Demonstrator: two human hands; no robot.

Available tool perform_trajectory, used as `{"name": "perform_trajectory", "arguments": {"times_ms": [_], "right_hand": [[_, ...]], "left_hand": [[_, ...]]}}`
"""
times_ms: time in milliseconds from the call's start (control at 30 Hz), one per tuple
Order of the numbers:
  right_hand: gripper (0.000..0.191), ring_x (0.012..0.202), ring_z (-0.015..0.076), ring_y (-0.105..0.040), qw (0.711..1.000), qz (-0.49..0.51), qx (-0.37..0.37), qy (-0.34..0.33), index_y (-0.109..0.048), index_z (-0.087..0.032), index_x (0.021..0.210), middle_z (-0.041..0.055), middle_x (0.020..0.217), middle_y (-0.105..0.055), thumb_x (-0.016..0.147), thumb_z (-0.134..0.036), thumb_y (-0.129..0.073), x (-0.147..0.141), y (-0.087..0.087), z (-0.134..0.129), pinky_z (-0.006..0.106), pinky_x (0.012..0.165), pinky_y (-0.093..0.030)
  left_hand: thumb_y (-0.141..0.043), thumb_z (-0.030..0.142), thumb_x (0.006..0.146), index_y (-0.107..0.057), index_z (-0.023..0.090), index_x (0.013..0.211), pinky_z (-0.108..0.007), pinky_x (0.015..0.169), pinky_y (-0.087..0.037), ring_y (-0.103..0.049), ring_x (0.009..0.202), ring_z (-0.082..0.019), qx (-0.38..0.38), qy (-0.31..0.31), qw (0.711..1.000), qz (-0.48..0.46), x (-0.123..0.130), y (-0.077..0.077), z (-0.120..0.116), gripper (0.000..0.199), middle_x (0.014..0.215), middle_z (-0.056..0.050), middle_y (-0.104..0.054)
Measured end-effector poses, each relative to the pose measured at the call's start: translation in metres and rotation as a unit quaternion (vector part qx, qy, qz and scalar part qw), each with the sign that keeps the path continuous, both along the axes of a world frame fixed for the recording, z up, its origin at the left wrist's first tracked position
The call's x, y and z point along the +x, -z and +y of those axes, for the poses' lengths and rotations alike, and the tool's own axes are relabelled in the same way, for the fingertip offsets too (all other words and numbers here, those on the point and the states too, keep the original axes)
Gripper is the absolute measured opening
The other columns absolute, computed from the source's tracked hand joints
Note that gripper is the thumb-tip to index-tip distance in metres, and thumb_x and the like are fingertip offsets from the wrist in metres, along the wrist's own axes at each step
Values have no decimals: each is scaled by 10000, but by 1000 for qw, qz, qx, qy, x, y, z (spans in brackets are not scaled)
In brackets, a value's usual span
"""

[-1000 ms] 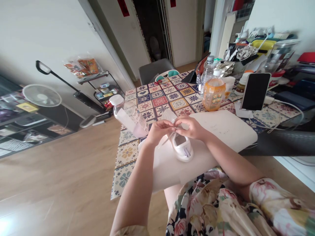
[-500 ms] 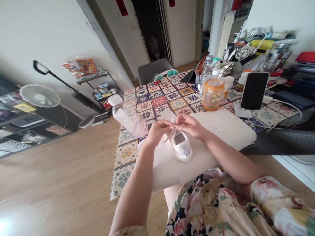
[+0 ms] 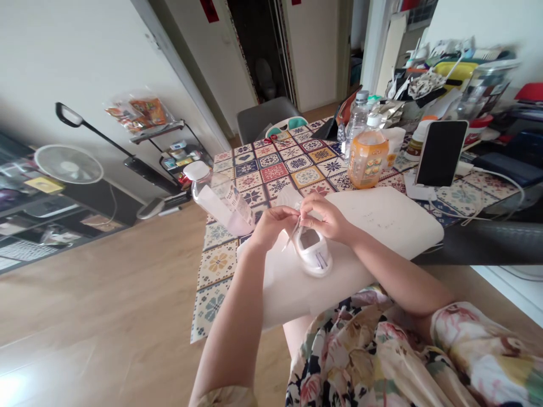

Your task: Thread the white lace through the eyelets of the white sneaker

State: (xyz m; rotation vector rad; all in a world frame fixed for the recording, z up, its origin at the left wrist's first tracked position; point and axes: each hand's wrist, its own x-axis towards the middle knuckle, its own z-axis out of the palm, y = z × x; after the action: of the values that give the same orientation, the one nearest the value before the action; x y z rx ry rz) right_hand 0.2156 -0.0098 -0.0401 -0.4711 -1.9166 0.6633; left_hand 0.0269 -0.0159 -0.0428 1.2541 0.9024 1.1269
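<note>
A white shoe [image 3: 317, 259] rests on the pale mat [image 3: 288, 294], its heel toward me and its opening facing up. Over the front of its opening, white shoelaces [image 3: 291, 237] are pinched in both hands, and one loose end hangs to the left. My left hand [image 3: 274, 226] is closed, thumb and forefinger together on the lace. Close beside it, my right hand [image 3: 322, 217] also pinches the lace, fingertips nearly touching those of the left. Both hands partly hide the shoe's front.
Left of the mat stands a large clear bottle with a white cap [image 3: 198, 170]. An orange-labelled bottle [image 3: 368, 160] and a phone on a stand [image 3: 441, 152] are behind to the right, with a cable [image 3: 504, 175]. Red scissors [image 3: 274, 139] lie farther back on the patterned tablecloth [image 3: 271, 174].
My right hand's fingers have risen slightly and bent more at the lace. The left hand stays nearly in place, and the shoe has hardly moved.
</note>
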Motion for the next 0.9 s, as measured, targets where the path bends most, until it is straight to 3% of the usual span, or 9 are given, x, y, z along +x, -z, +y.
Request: {"name": "perform_trajectory", "arguments": {"times_ms": [100, 267, 667, 800, 900], "right_hand": [[187, 902, 204, -575, 999, -8, 2, -41, -608, -220, 789, 48, 882, -651, 897, -372, -621, 4, -3, 1, 397, 912, -421], [257, 807, 190, -565, 995, -29, -14, -94, -622, -223, 749, 28, 749, -649, 887, -440, -629, 9, -6, 2, 367, 823, -431], [273, 793, 186, -573, 991, -79, -3, -105, -636, -211, 717, 28, 740, -649, 878, -432, -646, 10, -3, 2, 364, 830, -410], [281, 805, 179, -561, 992, -60, -22, -109, -615, -209, 784, 31, 788, -631, 885, -472, -623, 11, -4, 2, 336, 806, -423], [305, 842, 182, -559, 996, -43, -27, -74, -599, -208, 867, 47, 862, -623, 898, -511, -582, 12, -2, 4, 324, 794, -429]], "left_hand": [[-882, 325, 550, -709, 139, 728, -216, 544, -477, -611, 536, -102, -4, -16, 1000, -8, 1, 1, 2, 311, 654, -22, -714], [-887, 308, 525, -659, 145, 756, -217, 578, -489, -648, 565, -119, 2, -61, 998, 12, 2, 1, 3, 363, 630, -14, -711], [-885, 281, 463, -582, 161, 769, -241, 575, -460, -652, 569, -153, -23, -103, 994, 24, 8, -4, 3, 447, 611, -14, -709], [-865, 328, 540, -629, 155, 754, -246, 621, -444, -616, 622, -136, 27, -107, 990, 84, 4, -2, 4, 363, 660, -15, -684], [-782, 453, 681, -664, 169, 763, -265, 661, -427, -563, 673, -131, 133, -148, 971, 131, -4, -4, 3, 318, 745, -23, -651]]}}
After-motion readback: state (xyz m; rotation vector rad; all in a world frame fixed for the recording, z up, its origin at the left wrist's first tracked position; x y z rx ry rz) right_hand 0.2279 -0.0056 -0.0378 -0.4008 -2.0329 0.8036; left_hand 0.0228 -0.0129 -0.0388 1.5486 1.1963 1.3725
